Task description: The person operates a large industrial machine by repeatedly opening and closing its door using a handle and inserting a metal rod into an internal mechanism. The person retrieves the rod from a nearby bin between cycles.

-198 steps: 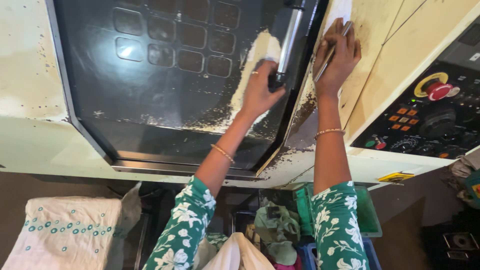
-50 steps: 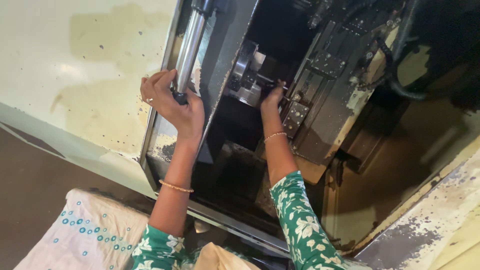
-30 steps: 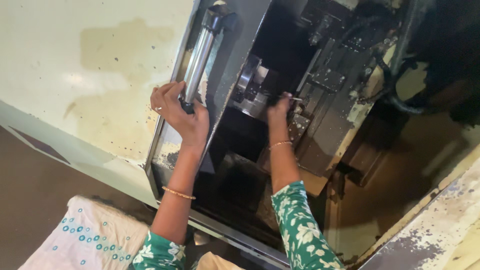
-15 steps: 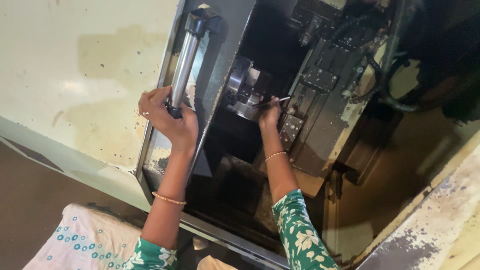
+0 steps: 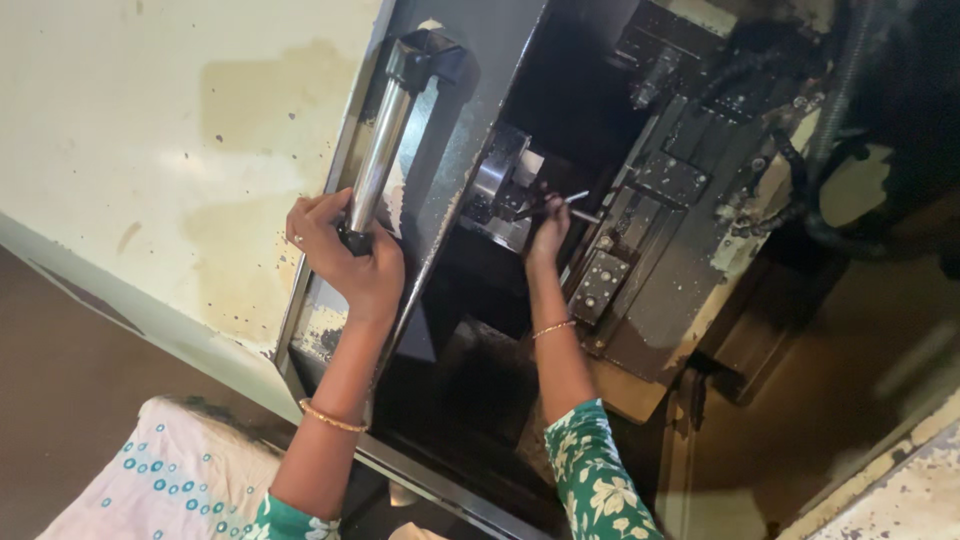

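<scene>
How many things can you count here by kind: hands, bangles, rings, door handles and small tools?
Bare hands: 2, left hand and right hand
Thin gold wrist bangles: 2, left gold bangle and right gold bangle
Small finger rings: 1, finger ring
Long shiny steel door handles: 1, steel door handle
Thin metal hand tools: 1, thin metal tool
Total: 7

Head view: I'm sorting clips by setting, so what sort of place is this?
Most likely a machine shop. The left hand grips a steel door handle on a cream machine enclosure, while the right hand reaches a metal chuck inside.
</scene>
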`<state>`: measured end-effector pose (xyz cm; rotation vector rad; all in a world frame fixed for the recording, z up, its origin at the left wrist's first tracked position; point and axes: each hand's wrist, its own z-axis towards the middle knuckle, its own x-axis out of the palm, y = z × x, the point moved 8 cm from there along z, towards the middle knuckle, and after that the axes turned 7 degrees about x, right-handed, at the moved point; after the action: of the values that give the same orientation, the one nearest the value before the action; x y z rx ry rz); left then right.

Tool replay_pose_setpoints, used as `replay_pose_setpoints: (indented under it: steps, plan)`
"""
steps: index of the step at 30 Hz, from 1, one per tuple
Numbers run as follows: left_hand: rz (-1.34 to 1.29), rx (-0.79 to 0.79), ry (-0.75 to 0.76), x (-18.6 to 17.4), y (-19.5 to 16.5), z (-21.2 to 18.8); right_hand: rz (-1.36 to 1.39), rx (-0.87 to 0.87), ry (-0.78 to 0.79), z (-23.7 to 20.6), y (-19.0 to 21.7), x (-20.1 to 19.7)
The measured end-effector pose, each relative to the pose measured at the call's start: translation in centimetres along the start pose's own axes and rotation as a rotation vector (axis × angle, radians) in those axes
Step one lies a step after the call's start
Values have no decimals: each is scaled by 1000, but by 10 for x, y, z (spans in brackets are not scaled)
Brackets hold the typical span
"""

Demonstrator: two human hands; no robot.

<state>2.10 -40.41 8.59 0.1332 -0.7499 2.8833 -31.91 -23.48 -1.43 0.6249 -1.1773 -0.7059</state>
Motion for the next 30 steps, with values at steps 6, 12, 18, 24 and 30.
replay_pose_setpoints:
  steps: [6,12,18,24,30]
  plan:
    - [-36,35,-11,25,-10,-19,-83,57,-3,15,1,-29]
    - [-8,8,-27,-4,4,3,-73,263,-47,-8,-18,-3]
    - [-12,94,-41,-4,-2,5,-171,281,9,-7,-24,16]
    - [-3,138,-39,-5,3,9,-251,-142,-200,-34,4,1]
    - [-27,93,-48,-8,8,11,-627,-461,-353,-63,37,-4]
